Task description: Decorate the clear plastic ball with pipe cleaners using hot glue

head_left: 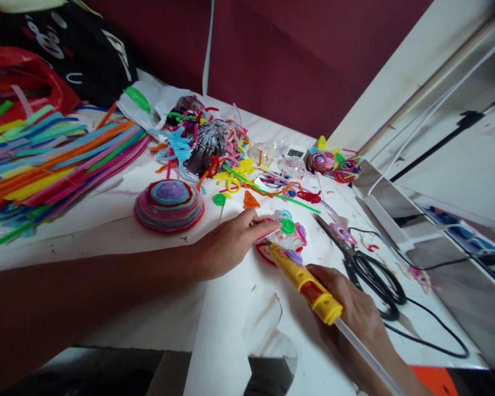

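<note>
My right hand (350, 308) is wrapped round a yellow hot glue gun (307, 280), with a clear glue stick (365, 349) jutting from its back end. The gun's front is at a clear plastic ball (284, 238) decorated with coiled pipe cleaners, among them a green coil (287, 226) and a purple coil (294, 256). My left hand (231, 242) grips this ball from the left, thumb and fingers closed at its edge. The exact spot of the nozzle is hidden. Just left of my left hand sits a large coiled pipe-cleaner disc (169, 203).
Black-handled scissors (361, 264) lie open at the right, beside a black cord (441, 324). Bundled pipe cleaners (66, 165) fill the left. Behind are a tangled pipe-cleaner pile (210, 143), two decorated balls (334, 164) and a small digital display (296, 152).
</note>
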A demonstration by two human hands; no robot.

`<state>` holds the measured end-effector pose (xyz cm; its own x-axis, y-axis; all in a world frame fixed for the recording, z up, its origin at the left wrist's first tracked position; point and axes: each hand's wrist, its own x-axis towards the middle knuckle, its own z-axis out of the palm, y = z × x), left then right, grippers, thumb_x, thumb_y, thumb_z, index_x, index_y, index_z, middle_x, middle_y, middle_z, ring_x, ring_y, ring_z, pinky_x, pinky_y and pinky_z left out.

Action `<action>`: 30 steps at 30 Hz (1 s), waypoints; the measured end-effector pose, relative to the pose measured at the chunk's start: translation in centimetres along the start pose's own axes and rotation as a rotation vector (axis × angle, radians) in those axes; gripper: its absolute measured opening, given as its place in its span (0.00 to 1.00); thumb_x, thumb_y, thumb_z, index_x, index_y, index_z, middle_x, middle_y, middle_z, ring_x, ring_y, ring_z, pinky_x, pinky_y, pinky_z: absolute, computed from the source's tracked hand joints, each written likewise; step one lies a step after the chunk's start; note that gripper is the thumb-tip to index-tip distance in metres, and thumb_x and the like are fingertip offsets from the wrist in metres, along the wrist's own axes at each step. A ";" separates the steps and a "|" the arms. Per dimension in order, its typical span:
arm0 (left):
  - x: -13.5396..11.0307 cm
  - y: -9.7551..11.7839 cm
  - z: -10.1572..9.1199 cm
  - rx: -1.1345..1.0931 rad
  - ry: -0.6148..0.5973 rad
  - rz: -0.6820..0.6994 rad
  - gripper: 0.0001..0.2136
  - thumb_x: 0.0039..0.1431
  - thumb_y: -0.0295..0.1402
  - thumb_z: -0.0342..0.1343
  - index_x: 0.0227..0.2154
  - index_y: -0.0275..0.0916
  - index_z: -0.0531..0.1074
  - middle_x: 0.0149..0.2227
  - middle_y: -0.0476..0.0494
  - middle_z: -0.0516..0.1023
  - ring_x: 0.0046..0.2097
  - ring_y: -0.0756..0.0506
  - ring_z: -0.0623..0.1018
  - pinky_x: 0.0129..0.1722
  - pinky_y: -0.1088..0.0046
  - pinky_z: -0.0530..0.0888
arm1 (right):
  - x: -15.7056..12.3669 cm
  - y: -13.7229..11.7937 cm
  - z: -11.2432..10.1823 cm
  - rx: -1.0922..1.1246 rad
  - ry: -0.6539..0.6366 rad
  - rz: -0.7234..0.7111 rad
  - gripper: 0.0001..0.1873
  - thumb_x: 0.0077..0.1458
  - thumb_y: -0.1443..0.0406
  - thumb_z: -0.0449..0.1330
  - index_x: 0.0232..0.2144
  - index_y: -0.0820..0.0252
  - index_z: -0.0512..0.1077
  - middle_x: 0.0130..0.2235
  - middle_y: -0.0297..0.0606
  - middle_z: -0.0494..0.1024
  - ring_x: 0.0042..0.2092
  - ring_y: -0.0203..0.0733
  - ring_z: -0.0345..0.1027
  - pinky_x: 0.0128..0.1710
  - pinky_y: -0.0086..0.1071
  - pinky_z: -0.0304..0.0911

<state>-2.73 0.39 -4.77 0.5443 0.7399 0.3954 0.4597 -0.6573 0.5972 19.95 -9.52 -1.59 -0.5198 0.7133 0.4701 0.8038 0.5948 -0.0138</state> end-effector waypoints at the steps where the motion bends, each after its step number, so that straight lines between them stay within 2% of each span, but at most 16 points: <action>1: 0.0 0.0 0.0 0.004 0.002 0.005 0.18 0.66 0.29 0.43 0.55 0.44 0.68 0.49 0.41 0.71 0.50 0.45 0.72 0.52 0.68 0.69 | 0.1 -0.1 0.0 0.001 0.009 0.005 0.11 0.65 0.65 0.48 0.48 0.63 0.62 0.37 0.43 0.77 0.33 0.40 0.73 0.30 0.29 0.67; 5: -0.1 -0.1 0.0 -0.008 0.001 0.023 0.18 0.65 0.28 0.43 0.55 0.44 0.67 0.51 0.41 0.71 0.52 0.45 0.72 0.53 0.67 0.69 | 0.3 -0.6 0.0 0.002 0.021 0.008 0.12 0.65 0.66 0.46 0.48 0.64 0.62 0.38 0.45 0.77 0.36 0.42 0.73 0.32 0.32 0.68; 13: -0.1 -0.2 0.0 -0.031 -0.006 0.037 0.18 0.65 0.27 0.44 0.56 0.42 0.67 0.52 0.39 0.70 0.54 0.44 0.71 0.54 0.65 0.69 | 0.4 -1.0 0.2 0.034 -0.001 0.031 0.12 0.65 0.66 0.44 0.48 0.60 0.62 0.37 0.43 0.75 0.36 0.46 0.72 0.30 0.37 0.69; 23: -0.1 -0.1 -0.1 -0.012 -0.007 0.060 0.20 0.64 0.24 0.44 0.57 0.40 0.66 0.53 0.37 0.69 0.55 0.44 0.71 0.55 0.65 0.68 | 0.4 -1.2 0.0 0.024 -0.055 0.030 0.13 0.64 0.69 0.44 0.49 0.63 0.61 0.38 0.46 0.74 0.37 0.47 0.69 0.30 0.39 0.68; 30: 0.0 0.1 -0.1 -0.060 0.009 0.012 0.18 0.65 0.27 0.44 0.55 0.42 0.68 0.52 0.40 0.70 0.54 0.44 0.72 0.55 0.65 0.68 | 0.4 -1.3 0.1 -0.002 -0.079 0.026 0.11 0.64 0.70 0.45 0.47 0.62 0.62 0.39 0.45 0.74 0.37 0.48 0.68 0.31 0.39 0.67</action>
<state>-2.70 0.34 -4.63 0.5429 0.7334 0.4090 0.4101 -0.6566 0.6329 18.68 -9.94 -1.47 -0.5199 0.7557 0.3982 0.8178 0.5750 -0.0235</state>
